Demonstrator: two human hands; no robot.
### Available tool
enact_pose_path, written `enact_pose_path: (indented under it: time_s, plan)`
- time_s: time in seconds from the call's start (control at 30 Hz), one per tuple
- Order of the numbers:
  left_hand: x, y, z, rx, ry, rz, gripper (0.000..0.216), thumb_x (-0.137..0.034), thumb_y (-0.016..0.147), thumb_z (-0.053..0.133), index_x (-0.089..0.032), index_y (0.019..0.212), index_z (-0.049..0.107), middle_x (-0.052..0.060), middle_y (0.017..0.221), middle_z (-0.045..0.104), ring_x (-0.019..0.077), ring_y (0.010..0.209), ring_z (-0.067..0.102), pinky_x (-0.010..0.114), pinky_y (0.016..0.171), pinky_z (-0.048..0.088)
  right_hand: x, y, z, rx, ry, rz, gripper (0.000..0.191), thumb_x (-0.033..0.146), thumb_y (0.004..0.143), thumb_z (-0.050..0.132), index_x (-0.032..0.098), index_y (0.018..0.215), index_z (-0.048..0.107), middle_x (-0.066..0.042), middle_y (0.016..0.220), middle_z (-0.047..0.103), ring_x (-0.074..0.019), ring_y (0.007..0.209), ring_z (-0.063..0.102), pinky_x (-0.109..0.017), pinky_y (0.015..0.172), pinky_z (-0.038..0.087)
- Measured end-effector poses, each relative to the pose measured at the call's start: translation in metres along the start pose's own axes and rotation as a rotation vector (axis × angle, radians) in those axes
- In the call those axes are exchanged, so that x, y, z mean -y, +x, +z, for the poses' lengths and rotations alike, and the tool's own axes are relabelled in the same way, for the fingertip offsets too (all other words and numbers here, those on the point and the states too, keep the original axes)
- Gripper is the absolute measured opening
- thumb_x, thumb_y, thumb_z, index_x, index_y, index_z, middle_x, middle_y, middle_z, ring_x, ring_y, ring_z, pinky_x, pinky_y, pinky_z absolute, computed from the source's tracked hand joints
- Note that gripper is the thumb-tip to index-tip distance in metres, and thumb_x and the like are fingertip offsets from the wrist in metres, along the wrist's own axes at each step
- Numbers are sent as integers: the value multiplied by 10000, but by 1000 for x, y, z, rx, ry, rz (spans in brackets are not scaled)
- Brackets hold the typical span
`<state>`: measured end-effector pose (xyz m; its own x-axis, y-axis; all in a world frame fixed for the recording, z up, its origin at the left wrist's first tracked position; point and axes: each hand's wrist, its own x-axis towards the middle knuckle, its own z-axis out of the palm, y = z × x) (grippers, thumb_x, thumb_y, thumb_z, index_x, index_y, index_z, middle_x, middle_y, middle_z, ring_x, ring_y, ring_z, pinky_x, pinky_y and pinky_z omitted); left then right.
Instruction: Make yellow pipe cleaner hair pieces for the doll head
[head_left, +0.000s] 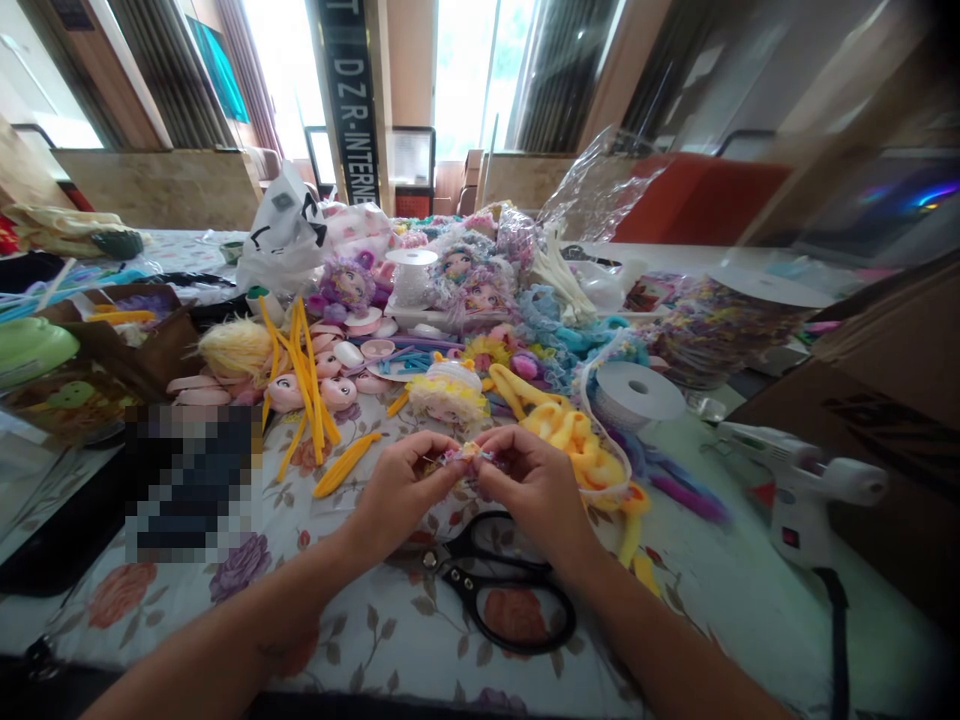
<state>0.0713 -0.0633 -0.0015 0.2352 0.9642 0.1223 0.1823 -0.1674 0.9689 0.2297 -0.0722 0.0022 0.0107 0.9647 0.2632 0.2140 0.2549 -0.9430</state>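
My left hand (401, 487) and my right hand (536, 483) meet over the middle of the table, fingertips pinched together on a small multicoloured craft piece (466, 454) held between them. Black scissors (501, 585) lie on the floral tablecloth just below my hands. Yellow fuzzy stems (304, 385) lie to the left. A heap of yellow yarn (566, 428) sits right of my right hand. A small yellow and white pom-pom (448, 392) rests just beyond my fingers.
A white glue gun (799, 485) stands at the right. A white ribbon spool (637, 392), pink doll heads (337, 385), doll faces (472, 285), a white plastic bag (289, 235) and a cardboard box (892, 400) crowd the table. A blurred dark patch (187, 480) lies left.
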Motion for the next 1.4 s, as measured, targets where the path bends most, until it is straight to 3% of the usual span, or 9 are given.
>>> enact_pose_path:
  time_s: [0.37, 0.57, 0.77, 1.0, 1.2, 1.4]
  plan:
    - [6, 2, -1, 62, -58, -64, 284, -430, 791, 618, -150, 831, 648, 23, 717, 646, 138, 635, 563, 227, 568, 422, -1, 1, -1, 71, -8, 73, 129, 281, 707, 650, 170, 725, 589, 5, 649, 576, -123, 549, 526, -237, 484, 460]
    - [5, 1, -1, 20, 25, -30, 228, -387, 797, 602, -160, 794, 617, -7, 672, 590, 110, 572, 508, 203, 509, 388, 0, 2, 0, 92, 29, 97, 160, 300, 700, 674, 171, 717, 580, -4, 670, 602, -124, 561, 534, -232, 491, 459]
    - [2, -1, -2, -24, 67, -9, 197, -360, 804, 587, -165, 773, 586, -24, 650, 550, 96, 540, 466, 194, 492, 371, 1, 1, -1, 90, -110, 44, 134, 300, 738, 632, 172, 729, 592, 18, 584, 534, -123, 524, 491, -226, 460, 408]
    - [7, 2, -2, 32, -39, -17, 232, -386, 789, 628, -157, 823, 622, 2, 714, 588, 119, 628, 514, 213, 566, 407, 1, 0, -2, 62, -152, 29, 122, 288, 740, 620, 179, 731, 566, 22, 592, 513, -124, 538, 486, -227, 473, 403]
    - [9, 5, -2, 162, -258, -150, 303, -363, 729, 696, -145, 931, 644, 38, 830, 648, 151, 725, 582, 251, 672, 447, -2, 3, -7, 66, -84, 97, 118, 273, 735, 622, 173, 733, 559, 33, 592, 507, -103, 523, 454, -213, 463, 373]
    - [7, 7, -4, 157, -259, -255, 286, -400, 729, 668, -142, 852, 663, 11, 706, 643, 141, 623, 559, 238, 583, 407, -1, 6, -6, 80, -32, 143, 158, 297, 731, 635, 159, 731, 558, 40, 581, 498, -93, 512, 438, -202, 453, 361]
